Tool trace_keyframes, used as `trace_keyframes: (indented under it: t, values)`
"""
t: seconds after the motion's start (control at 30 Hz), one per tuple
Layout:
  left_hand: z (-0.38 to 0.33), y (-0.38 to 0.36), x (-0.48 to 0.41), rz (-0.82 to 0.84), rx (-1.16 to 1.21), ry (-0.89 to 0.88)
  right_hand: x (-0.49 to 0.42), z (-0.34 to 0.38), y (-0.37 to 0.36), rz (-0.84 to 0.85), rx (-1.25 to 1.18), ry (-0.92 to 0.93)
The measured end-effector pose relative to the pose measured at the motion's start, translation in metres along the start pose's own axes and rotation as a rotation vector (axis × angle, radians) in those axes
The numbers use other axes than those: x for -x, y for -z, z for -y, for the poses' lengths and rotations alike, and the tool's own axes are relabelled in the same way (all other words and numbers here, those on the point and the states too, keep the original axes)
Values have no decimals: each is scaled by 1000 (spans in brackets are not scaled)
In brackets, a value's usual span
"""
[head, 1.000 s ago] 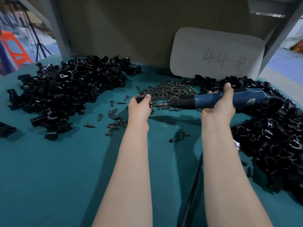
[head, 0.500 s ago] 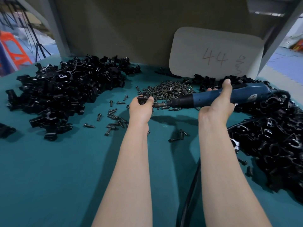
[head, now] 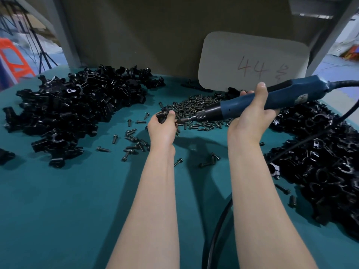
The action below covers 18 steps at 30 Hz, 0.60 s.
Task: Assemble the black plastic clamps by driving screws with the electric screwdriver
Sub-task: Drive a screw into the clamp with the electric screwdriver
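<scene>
The left hand (head: pixel 162 129) curls its fingers round a single black clamp (head: pixel 162 115), held up above the bench (head: pixel 58 210). The right hand (head: pixel 250 115) is wrapped round the blue body of the electric screwdriver (head: pixel 291 94), thumb laid over the top. The tool slopes down towards the left hand, so that its metal bit (head: pixel 183 119) meets the clamp at that hand's fingertips. Just beyond both hands lies a pile of dark screws (head: pixel 196 105), and loose screws (head: pixel 132 140) are scattered beside and below the left wrist. A large heap of black clamp parts (head: pixel 77 109) spreads well to the outer side of the left hand, and a second heap (head: pixel 320 162) lies to the outer side of the right forearm. The screwdriver's black cable (head: pixel 212 230) runs over the bench between the two forearms. A pale card marked "44" (head: pixel 252 61) leans upright behind the right hand.
</scene>
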<state>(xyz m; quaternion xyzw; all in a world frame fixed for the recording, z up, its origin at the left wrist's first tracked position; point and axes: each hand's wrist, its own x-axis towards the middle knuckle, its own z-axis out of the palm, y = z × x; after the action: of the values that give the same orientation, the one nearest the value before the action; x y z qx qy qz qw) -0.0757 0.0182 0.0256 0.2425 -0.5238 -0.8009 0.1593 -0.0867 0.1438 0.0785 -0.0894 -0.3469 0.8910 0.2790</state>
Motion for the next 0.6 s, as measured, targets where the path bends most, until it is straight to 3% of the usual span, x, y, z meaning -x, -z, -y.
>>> trace_keyframes:
  t: [0.6]
  values:
    - [5, -2, 1, -8, -9, -57, 7, -1, -6, 53, 79, 88]
